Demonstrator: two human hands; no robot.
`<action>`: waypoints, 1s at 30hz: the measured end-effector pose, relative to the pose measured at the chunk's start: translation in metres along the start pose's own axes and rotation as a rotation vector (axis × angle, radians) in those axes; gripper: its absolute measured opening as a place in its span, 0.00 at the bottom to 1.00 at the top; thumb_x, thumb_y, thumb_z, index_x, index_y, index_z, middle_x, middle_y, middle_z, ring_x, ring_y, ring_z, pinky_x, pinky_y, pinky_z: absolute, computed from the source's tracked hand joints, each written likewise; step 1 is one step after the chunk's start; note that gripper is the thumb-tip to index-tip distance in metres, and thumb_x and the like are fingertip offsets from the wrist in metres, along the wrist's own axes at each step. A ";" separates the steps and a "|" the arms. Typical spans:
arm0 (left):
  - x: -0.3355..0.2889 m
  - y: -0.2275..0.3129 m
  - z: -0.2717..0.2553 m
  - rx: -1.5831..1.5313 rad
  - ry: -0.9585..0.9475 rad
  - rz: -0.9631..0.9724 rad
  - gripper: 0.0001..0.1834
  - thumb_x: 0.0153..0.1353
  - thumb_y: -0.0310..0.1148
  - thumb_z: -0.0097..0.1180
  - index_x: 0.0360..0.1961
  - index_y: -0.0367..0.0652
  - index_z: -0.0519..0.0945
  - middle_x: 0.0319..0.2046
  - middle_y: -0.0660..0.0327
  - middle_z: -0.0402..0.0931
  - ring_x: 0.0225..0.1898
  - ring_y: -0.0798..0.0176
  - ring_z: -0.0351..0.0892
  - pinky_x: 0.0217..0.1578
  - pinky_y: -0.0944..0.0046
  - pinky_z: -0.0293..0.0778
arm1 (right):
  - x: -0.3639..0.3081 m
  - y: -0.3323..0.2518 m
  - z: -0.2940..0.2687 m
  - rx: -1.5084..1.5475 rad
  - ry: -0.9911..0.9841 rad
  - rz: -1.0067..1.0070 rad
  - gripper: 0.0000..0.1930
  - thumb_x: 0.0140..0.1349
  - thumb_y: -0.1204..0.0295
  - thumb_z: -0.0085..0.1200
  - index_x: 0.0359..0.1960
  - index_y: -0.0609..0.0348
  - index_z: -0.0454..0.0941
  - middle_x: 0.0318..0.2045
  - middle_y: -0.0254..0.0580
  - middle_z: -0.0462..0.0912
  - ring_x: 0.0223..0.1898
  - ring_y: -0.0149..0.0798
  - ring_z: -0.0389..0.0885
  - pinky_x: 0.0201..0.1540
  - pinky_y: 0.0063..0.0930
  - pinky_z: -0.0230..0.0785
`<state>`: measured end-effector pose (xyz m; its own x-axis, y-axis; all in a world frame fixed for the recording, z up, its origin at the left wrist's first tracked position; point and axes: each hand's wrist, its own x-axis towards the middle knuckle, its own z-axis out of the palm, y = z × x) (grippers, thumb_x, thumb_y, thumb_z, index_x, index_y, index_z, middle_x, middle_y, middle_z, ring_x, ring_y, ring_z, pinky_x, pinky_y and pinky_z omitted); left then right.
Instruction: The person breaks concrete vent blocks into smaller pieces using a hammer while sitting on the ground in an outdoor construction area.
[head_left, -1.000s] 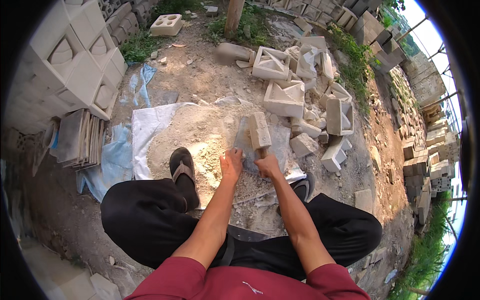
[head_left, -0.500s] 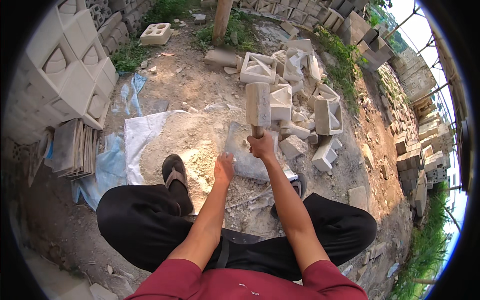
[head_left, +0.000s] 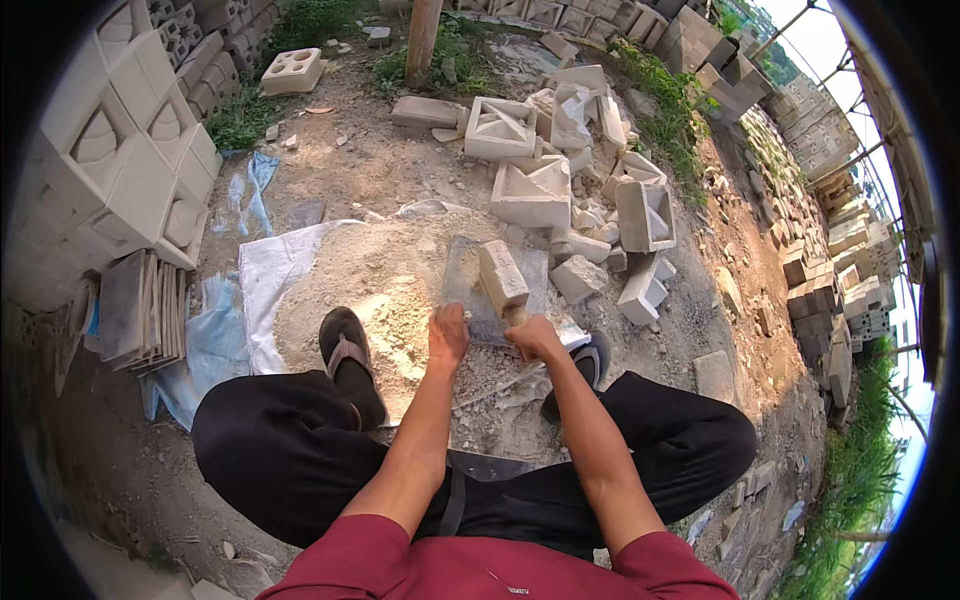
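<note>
My right hand grips the short handle of a wooden mallet, whose blocky, dusty head is low over a flat grey slab. My left hand is curled closed at the slab's left edge, beside the mallet head; what its fingers hold, if anything, is hidden. Under and left of it spreads a heap of pale crushed rubble on a white plastic sheet. Whether the mallet head touches the slab I cannot tell.
Broken pale concrete blocks are piled just beyond the slab. My sandalled foot rests on the rubble. Patterned blocks are stacked at the left, above thin boards. A wooden post stands at the back.
The mallet has swung down from its raised position to low over the slab, my right hand lowering with it. My left hand stays near the slab's edge. The view has shifted slightly.
</note>
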<state>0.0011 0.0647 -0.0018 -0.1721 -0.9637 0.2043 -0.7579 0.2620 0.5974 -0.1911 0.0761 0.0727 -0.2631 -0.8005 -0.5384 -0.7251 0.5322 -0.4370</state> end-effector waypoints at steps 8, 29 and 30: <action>0.051 0.003 0.018 0.023 0.105 -0.289 0.25 0.57 0.33 0.53 0.55 0.35 0.66 0.46 0.44 0.75 0.49 0.41 0.73 0.49 0.46 0.68 | -0.028 0.038 -0.037 0.173 0.046 0.100 0.19 0.42 0.63 0.63 0.26 0.71 0.80 0.21 0.48 0.82 0.23 0.39 0.83 0.28 0.33 0.74; 0.038 0.035 0.050 -0.126 -0.208 -0.151 0.23 0.46 0.41 0.70 0.45 0.49 0.81 0.38 0.58 0.81 0.45 0.50 0.77 0.47 0.50 0.71 | -0.042 0.023 -0.001 0.752 0.301 -0.038 0.15 0.49 0.68 0.60 0.33 0.70 0.77 0.19 0.49 0.81 0.18 0.39 0.81 0.22 0.33 0.72; 0.034 0.036 0.050 -0.107 -0.214 -0.112 0.23 0.47 0.41 0.69 0.46 0.50 0.80 0.38 0.58 0.81 0.46 0.51 0.77 0.48 0.50 0.70 | -0.039 0.022 -0.007 0.742 0.352 -0.102 0.16 0.48 0.67 0.60 0.33 0.70 0.76 0.20 0.51 0.81 0.20 0.41 0.82 0.25 0.36 0.73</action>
<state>-0.0636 0.0389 -0.0125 -0.2288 -0.9730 -0.0293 -0.7109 0.1465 0.6879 -0.2007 0.1172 0.0894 -0.4924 -0.8283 -0.2673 -0.1801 0.3974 -0.8998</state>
